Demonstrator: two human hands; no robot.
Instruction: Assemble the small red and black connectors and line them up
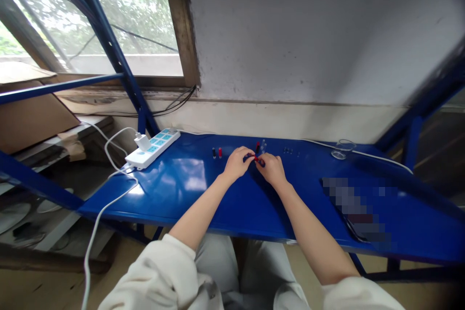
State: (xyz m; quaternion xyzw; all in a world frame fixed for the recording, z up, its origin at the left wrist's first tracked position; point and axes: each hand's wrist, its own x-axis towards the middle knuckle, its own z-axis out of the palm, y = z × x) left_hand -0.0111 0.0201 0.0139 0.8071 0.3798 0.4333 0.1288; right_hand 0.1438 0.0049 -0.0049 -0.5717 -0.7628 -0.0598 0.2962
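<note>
My left hand (239,162) and my right hand (272,168) meet over the blue table, fingertips pinched around a small red piece (256,158). Its exact kind is too small to tell, and the fingers partly cover it. Just behind the hands stand a dark red tube (257,146) and a few clear small tubes (263,146). Left of my left hand, a small black-topped cylinder (214,153) stands beside a red-topped one (220,152). Several tiny clear pieces (286,150) lie to the right, beyond my right hand.
A white power strip (154,149) with a plugged-in adapter (142,142) lies at the table's left, its cable hanging over the edge. A clear round container (338,154) stands back right near a white cable (381,157). A dark flat object, partly blurred out (348,213), lies at the right.
</note>
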